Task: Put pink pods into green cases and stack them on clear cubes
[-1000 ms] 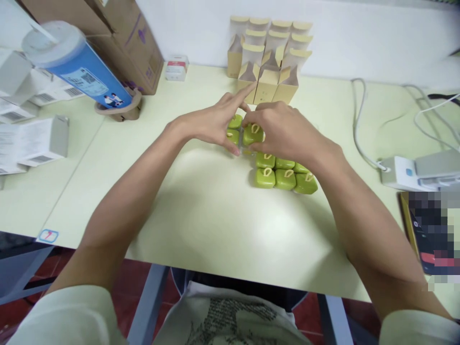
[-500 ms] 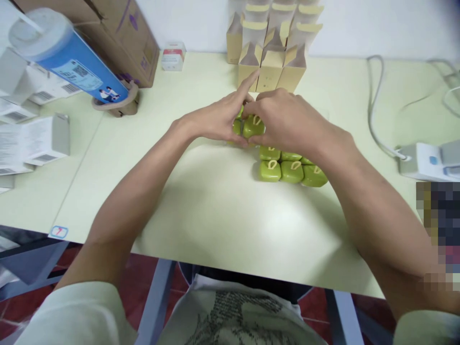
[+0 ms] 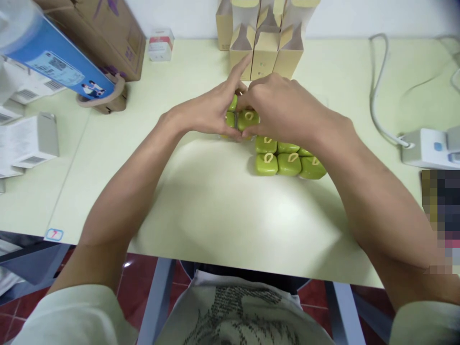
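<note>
Two hands meet over a group of glossy green rounded cases near the middle of the table. My left hand (image 3: pixel 213 108) is wrapped round the left end of the group, thumb on the near side and one finger sticking up; a green case (image 3: pixel 230 119) shows inside its grip. From the right, my right hand (image 3: pixel 275 108) closes its thumb and fingers on another green case (image 3: pixel 248 120) with a tan loop on top. Nearer to me, more green cases (image 3: pixel 289 164) with tan loops stand in rows, partly covered by my right hand and forearm.
Open cardboard boxes (image 3: pixel 265 56) stand behind my hands by the wall. To the left are a small white box (image 3: pixel 161 45), a blue cup (image 3: pixel 68 67) in a brown holder, a large carton (image 3: pixel 118 33) and white boxes (image 3: pixel 30 139). A white power strip (image 3: pixel 426 147) with a cable lies right.
The whole view has shifted a little, so things appear higher and further left. Both hands keep nearly the same hold, and the cases' arrangement looks unchanged.
</note>
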### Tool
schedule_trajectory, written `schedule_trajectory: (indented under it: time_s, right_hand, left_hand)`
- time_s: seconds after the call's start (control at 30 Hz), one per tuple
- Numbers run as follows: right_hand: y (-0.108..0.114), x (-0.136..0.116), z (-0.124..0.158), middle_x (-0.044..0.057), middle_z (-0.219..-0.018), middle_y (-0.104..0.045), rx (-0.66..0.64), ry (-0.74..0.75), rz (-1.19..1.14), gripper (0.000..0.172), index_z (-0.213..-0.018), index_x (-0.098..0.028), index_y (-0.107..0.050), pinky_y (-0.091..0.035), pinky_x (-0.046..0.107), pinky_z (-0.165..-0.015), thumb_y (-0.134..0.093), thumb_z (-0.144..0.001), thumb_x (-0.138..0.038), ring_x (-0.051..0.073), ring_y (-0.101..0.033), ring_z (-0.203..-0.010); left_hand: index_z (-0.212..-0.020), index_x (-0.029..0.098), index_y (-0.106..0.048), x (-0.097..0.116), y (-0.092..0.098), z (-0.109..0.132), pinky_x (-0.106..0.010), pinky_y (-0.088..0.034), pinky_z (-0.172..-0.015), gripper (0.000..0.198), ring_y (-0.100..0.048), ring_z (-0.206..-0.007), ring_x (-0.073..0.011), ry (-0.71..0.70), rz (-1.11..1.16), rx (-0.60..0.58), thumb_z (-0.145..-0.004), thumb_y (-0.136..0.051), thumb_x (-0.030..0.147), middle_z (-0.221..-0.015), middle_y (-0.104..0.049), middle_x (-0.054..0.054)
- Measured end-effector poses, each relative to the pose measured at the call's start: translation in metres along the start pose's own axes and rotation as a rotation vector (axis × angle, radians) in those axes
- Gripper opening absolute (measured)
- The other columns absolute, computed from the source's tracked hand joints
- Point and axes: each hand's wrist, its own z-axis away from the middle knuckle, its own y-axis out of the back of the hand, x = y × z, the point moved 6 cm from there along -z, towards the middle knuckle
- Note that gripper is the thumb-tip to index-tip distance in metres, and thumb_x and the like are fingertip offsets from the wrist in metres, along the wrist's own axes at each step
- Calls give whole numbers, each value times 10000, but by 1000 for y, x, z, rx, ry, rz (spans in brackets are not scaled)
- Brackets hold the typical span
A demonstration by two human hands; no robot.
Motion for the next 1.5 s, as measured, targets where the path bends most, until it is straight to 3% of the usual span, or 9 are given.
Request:
schedule_trajectory:
  time_s: [0.13,0.3,0.47,0.63,0.83,1.03,1.27,1.4,1.5]
  right_hand:
    - [3,1,0,188,-1166,-793,-7,-5,137,295,-1241,-222,-850,-615,581,-1017,-856,-959,-138,416,-741,-1154]
    - [2,4,-3,153,-1034,-786,9,-42,87,165,-1038,-286,-839,-636,587,-1056,-854,-966,-138,434,-757,-1190]
    - [-2,9,-8,87,-836,-730,11,-31,-63,274,-913,-298,-728,-619,521,-1099,-888,-950,-79,378,-729,-1238]
    - [-4,7,-8,78,-856,-742,-18,-9,-31,263,-929,-254,-730,-588,459,-949,-864,-960,-30,342,-777,-1071]
    - [26,-6,15,127,-993,-824,56,-32,119,70,-1038,-266,-819,-581,490,-906,-846,-1075,-213,426,-796,-1174]
    - [18,6,31,123,-965,-801,-163,-60,249,190,-940,-235,-787,-485,406,-666,-809,-928,-46,326,-775,-859]
    - [7,13,23,105,-914,-770,-124,24,147,43,-977,-239,-834,-563,433,-795,-851,-1012,-221,330,-794,-874]
    - [34,10,33,71,-901,-789,-108,16,132,226,-816,-241,-760,-549,418,-794,-842,-942,-73,283,-761,-853]
    - [67,17,44,69,-938,-828,38,-18,62,222,-832,-238,-768,-561,431,-846,-809,-942,-50,262,-747,-896]
  left_hand:
    - [-1922,-45,147,6,0,0,-545,-486,-1431,1738,-642,-1578,-400,-65,5,6,-798,-881,792,-1671,-671,-255]
    - [-1909,-83,139,3,0,0,-581,-458,-1458,1781,-585,-1681,-436,-69,7,0,-801,-895,853,-1764,-585,-344]
    - [-1955,108,118,-6,-1,-2,-598,-478,-1430,1832,-603,-1617,-461,-35,44,-8,-706,-939,933,-1837,-607,-222]
    - [-1971,160,88,-3,-1,-1,-617,-443,-1468,1726,-570,-1676,-435,-36,41,-7,-774,-961,828,-1866,-556,-188]
    - [-1983,388,128,-14,13,3,-762,-273,-1532,1856,-240,-1881,-518,-18,-18,-66,-637,-1053,873,-2047,-334,-62]
    - [-1993,329,92,-32,26,14,-823,-349,-1463,1784,-463,-1762,-535,1,6,-88,-700,-1040,810,-1933,-547,-134]
    - [-2005,353,37,-36,28,15,-664,-490,-1418,1754,-581,-1721,-496,50,-54,-65,-679,-1051,720,-1866,-620,-140]
    - [-2003,346,36,-32,29,15,-727,-462,-1437,1779,-582,-1694,-491,43,-35,-60,-664,-1052,780,-1859,-635,-121]
    - [-2003,346,26,-33,30,14,-759,-431,-1444,1786,-572,-1684,-498,44,-31,-49,-658,-1057,801,-1857,-641,-116]
